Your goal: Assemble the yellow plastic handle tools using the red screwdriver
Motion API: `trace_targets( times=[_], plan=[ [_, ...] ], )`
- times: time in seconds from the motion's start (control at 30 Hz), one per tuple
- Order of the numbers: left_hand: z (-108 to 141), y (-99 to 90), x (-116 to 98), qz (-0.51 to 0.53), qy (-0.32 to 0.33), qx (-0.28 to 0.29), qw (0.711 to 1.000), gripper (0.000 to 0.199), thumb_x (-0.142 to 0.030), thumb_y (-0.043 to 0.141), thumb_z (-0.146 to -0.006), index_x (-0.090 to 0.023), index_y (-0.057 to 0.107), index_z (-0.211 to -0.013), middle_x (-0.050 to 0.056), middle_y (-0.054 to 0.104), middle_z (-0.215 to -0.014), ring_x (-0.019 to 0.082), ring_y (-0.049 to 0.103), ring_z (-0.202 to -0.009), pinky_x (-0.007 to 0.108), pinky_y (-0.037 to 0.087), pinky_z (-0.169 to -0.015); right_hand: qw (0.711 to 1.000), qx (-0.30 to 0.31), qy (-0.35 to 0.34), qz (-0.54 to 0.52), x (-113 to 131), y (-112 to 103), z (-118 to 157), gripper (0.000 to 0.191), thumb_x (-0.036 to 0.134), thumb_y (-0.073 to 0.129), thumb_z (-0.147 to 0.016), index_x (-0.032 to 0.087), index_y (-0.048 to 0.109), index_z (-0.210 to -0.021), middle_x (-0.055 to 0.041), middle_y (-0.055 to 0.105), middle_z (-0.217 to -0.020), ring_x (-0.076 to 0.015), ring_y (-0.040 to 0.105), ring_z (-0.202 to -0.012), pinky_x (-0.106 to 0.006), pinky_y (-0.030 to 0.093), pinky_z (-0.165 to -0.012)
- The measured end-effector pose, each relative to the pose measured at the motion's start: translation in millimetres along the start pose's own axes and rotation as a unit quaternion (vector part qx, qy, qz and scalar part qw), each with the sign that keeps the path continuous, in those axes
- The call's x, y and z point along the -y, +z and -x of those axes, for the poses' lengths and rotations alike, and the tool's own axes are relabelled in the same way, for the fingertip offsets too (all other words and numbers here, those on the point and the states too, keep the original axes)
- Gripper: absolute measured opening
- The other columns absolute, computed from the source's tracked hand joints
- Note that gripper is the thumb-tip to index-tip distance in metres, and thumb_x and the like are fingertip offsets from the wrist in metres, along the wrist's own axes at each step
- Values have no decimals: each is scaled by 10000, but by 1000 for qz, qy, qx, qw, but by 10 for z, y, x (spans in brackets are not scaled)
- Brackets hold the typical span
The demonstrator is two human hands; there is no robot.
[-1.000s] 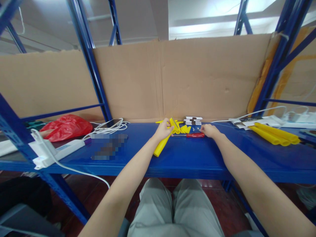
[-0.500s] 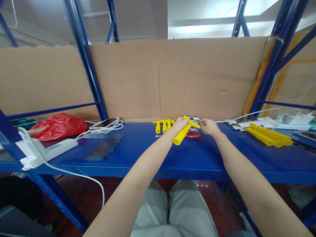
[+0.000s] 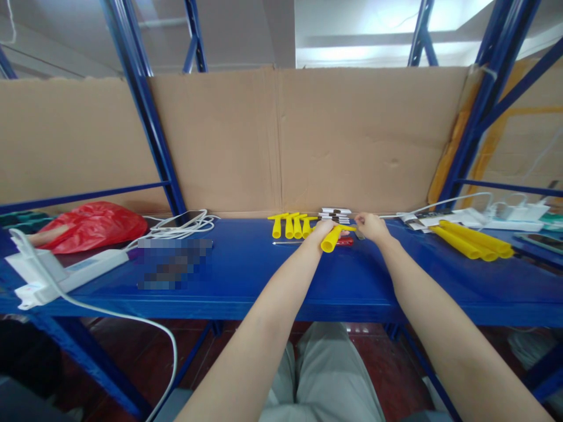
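My left hand (image 3: 324, 227) is closed around a yellow T-shaped plastic handle (image 3: 331, 240), its hollow round end tilted toward me and its crossbar pointing right. Just to the right, my right hand (image 3: 372, 226) pinches a small flat grey piece (image 3: 360, 235), too small to name surely. A screwdriver with a red handle (image 3: 346, 241) lies behind and under the held handle, its shaft pointing left. Left of my hands, several like yellow T-shaped handles (image 3: 277, 227) lie in a row. Behind them is a stack of small white-and-black packets (image 3: 335, 212).
Several yellow tubes (image 3: 472, 240) lie on the blue shelf (image 3: 246, 275) at right, by white papers and a power strip (image 3: 514, 223). At left are coiled white cable (image 3: 193, 223), another power strip (image 3: 94, 266), and a person's hand (image 3: 53, 235) at a red bag (image 3: 94, 225). Cardboard (image 3: 220, 140) backs the shelf.
The yellow handle in my left hand has turned, its hollow end swinging up and right, and the hand has shifted slightly right. The white packets behind show more. The view has shifted slightly.
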State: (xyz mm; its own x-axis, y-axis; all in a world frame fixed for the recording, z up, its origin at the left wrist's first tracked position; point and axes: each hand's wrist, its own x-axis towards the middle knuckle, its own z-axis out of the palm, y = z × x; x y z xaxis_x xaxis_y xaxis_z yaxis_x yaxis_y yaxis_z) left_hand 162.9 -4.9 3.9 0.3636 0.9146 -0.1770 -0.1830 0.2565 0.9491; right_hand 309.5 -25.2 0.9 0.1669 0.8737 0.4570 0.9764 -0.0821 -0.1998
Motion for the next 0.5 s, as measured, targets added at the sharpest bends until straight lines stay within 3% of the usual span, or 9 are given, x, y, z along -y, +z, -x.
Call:
trace_targets(
  times=[0.3,0.4,0.5],
  plan=[
    [-33,-12,13,24,-5,7,1000,292,-42,425,-840,-16,568,-1093,42,620,-593,121,595,-458,193,491,-493,1000,0,-8,-11,53,-15,-8,310,188,414,-864,168,675,-1030,-135,707,-1027,-224,645,-940,-290,448,-763],
    [-66,-53,8,22,24,0,999,267,-36,424,-827,-43,583,-1042,41,631,-618,118,610,-486,193,504,-535,1000,11,-19,-15,81,-25,-2,284,184,435,-849,163,685,-981,-130,715,-985,-218,648,-909,-273,443,-736],
    [-118,-165,-12,-53,81,-30,995,226,-54,423,-817,-82,596,-961,33,629,-597,136,622,-507,218,510,-550,998,44,-44,-20,109,-18,-7,241,169,465,-822,169,690,-907,-109,722,-938,-197,652,-865,-244,437,-705]
  ],
)
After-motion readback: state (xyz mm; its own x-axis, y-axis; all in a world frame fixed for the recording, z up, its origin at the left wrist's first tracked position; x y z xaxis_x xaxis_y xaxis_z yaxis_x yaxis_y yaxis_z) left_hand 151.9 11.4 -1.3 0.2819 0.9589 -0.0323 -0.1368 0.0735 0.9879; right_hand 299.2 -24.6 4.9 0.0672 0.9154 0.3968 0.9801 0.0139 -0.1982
